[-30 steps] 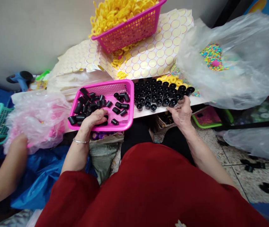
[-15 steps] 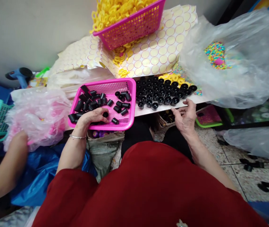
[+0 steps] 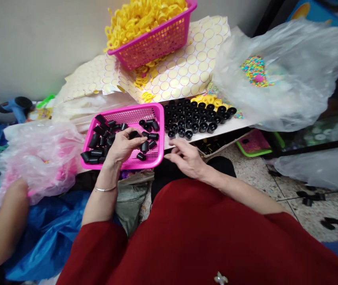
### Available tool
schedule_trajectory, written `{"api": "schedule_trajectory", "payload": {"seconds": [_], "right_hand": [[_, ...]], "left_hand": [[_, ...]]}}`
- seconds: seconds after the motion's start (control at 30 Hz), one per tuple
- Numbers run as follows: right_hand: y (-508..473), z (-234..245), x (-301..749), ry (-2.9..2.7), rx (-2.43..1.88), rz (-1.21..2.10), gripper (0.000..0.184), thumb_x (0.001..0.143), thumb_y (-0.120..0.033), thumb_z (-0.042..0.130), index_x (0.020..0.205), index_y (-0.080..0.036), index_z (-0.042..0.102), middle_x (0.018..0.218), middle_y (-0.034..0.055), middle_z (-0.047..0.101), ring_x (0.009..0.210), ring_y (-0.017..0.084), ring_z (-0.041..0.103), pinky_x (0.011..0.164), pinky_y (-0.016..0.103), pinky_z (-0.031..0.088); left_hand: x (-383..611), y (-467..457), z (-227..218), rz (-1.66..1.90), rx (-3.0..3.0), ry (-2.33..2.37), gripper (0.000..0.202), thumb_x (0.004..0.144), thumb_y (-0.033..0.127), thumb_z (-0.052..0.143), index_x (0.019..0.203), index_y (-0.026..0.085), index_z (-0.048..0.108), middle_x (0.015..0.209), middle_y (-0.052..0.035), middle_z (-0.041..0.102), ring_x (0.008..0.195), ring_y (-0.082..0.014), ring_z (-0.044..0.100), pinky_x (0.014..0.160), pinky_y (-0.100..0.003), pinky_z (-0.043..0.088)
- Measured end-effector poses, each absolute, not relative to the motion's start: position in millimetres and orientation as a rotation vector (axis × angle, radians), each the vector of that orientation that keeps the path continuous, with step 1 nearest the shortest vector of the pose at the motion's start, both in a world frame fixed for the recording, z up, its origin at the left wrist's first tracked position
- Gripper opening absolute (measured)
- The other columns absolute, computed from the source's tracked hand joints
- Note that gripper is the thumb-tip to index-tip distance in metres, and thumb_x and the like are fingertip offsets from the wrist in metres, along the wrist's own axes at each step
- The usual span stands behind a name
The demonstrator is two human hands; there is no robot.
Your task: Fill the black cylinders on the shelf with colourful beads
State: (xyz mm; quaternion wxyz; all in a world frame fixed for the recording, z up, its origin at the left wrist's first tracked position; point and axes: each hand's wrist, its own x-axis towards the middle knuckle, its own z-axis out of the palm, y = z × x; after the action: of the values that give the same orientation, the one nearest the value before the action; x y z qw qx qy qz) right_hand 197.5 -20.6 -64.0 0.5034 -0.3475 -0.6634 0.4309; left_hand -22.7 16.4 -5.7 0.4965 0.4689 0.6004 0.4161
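My left hand [image 3: 123, 146] is over the pink basket [image 3: 160, 142], its thumb and fingers closed around a short black plastic cylinder [image 3: 133, 135]. Several more black cylinders [image 3: 94, 140] lie jumbled in that basket. Just past the basket's right rim is my right hand [image 3: 188, 158], with thumb and fingertips apart and nothing visible between them. Beyond it, black cylinders [image 3: 195, 127] stand upright in close rows on the white board [image 3: 231, 128], their hollow ends facing up.
Yellow ring-shaped pieces [image 3: 210, 101] lie behind the rows. At the back, a pink basket [image 3: 154, 43] full of yellow pieces rests on sticker sheets [image 3: 198, 59]. A clear bag of coloured beads [image 3: 255, 71] stands right. Another person's arm [image 3: 7, 225] reaches in at left, beside a bag [image 3: 44, 154].
My left hand has risen from the basket's bottom and moved right with a black cylinder. My right hand has swung left from the rows' front edge toward the basket. The view has shifted slightly.
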Motion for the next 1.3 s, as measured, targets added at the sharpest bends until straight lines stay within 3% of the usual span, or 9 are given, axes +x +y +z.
{"api": "schedule_trajectory", "payload": {"seconds": [0.17,0.43,0.57,0.7,0.77,0.87,0.93,1.1,1.3], "right_hand": [[-10.9,-52.0,177.8,-1.358,-0.820,1.540,0.038,0.074,-0.036,0.072,0.105,-0.020,0.056,0.080,-0.0036,0.058,0.054,0.005,0.049,0.048,0.018,0.043],[-14.2,-71.0,211.4,-1.112,-0.901,1.624,0.040,0.072,-0.032,0.072,0.108,-0.018,0.061,0.079,-0.0021,0.065,0.063,0.009,0.060,0.061,0.024,0.054],[-16.7,-83.5,221.3,-1.012,-0.992,1.597,0.043,0.071,-0.037,0.077,0.107,-0.018,0.064,0.076,-0.0017,0.067,0.067,0.012,0.066,0.072,0.030,0.059],[-17.4,-88.7,220.2,-0.936,-0.962,1.628,0.040,0.068,-0.036,0.080,0.098,-0.017,0.062,0.080,-0.0008,0.069,0.071,0.012,0.068,0.073,0.028,0.058],[-17.9,-89.3,220.0,-0.909,-0.932,1.640,0.039,0.067,-0.035,0.081,0.095,-0.017,0.061,0.080,-0.0009,0.069,0.071,0.011,0.068,0.072,0.027,0.058],[-19.2,-91.3,225.6,-0.869,-0.941,1.638,0.040,0.065,-0.034,0.083,0.093,-0.017,0.059,0.078,-0.0008,0.070,0.070,0.012,0.069,0.071,0.027,0.058],[-20.7,-94.0,233.2,-0.834,-0.970,1.631,0.041,0.063,-0.033,0.084,0.091,-0.018,0.059,0.077,-0.0004,0.071,0.070,0.013,0.070,0.071,0.028,0.059],[-26.2,-99.7,253.4,-0.706,-1.065,1.586,0.039,0.057,-0.029,0.087,0.084,-0.018,0.060,0.074,-0.0012,0.071,0.068,0.013,0.070,0.069,0.027,0.060],[-33.3,-104.7,263.6,-0.649,-1.109,1.582,0.042,0.055,-0.030,0.088,0.085,-0.018,0.061,0.071,-0.0018,0.070,0.065,0.012,0.070,0.067,0.026,0.059]], "left_hand": [[23.7,3.3,-9.5,0.992,1.425,1.369,0.034,0.056,0.035,0.088,0.073,0.016,0.065,0.067,0.0022,0.063,0.056,-0.0101,0.055,0.054,-0.023,0.045],[7.2,10.3,-11.1,1.118,1.560,1.374,0.028,0.058,0.028,0.086,0.078,0.017,0.069,0.085,-0.0029,0.070,0.082,-0.0173,0.065,0.080,-0.031,0.053],[-32.6,25.2,-6.6,1.155,1.110,1.286,0.040,0.053,0.026,0.087,0.087,0.019,0.067,0.081,-0.0018,0.068,0.072,-0.0144,0.064,0.072,-0.032,0.056],[-49.3,31.7,-12.1,1.035,0.740,1.289,0.033,0.072,0.047,0.075,0.076,0.016,0.063,0.078,-0.0082,0.069,0.069,-0.0163,0.065,0.067,-0.034,0.059],[-49.9,35.2,-18.6,1.050,0.675,1.334,0.031,0.076,0.044,0.070,0.070,0.015,0.062,0.074,-0.0090,0.069,0.071,-0.0174,0.066,0.069,-0.034,0.059],[-49.8,44.0,-27.2,1.068,0.755,1.425,0.015,0.059,0.021,0.074,0.066,0.014,0.063,0.070,-0.0059,0.068,0.070,-0.0165,0.066,0.073,-0.033,0.057],[-50.2,51.3,-29.6,1.023,0.931,1.525,0.020,0.047,0.010,0.071,0.066,0.013,0.065,0.065,-0.0021,0.065,0.064,-0.0136,0.062,0.069,-0.029,0.053],[-41.0,69.7,-26.6,0.467,1.719,1.724,0.019,0.051,0.017,0.066,0.068,0.014,0.072,0.060,-0.0001,0.063,0.064,-0.0169,0.058,0.065,-0.029,0.045],[-6.0,81.5,-37.6,-0.357,2.406,1.592,0.043,0.062,0.009,0.055,0.097,0.019,0.077,0.103,-0.0099,0.072,0.096,-0.0266,0.065,0.080,-0.031,0.048]]}}
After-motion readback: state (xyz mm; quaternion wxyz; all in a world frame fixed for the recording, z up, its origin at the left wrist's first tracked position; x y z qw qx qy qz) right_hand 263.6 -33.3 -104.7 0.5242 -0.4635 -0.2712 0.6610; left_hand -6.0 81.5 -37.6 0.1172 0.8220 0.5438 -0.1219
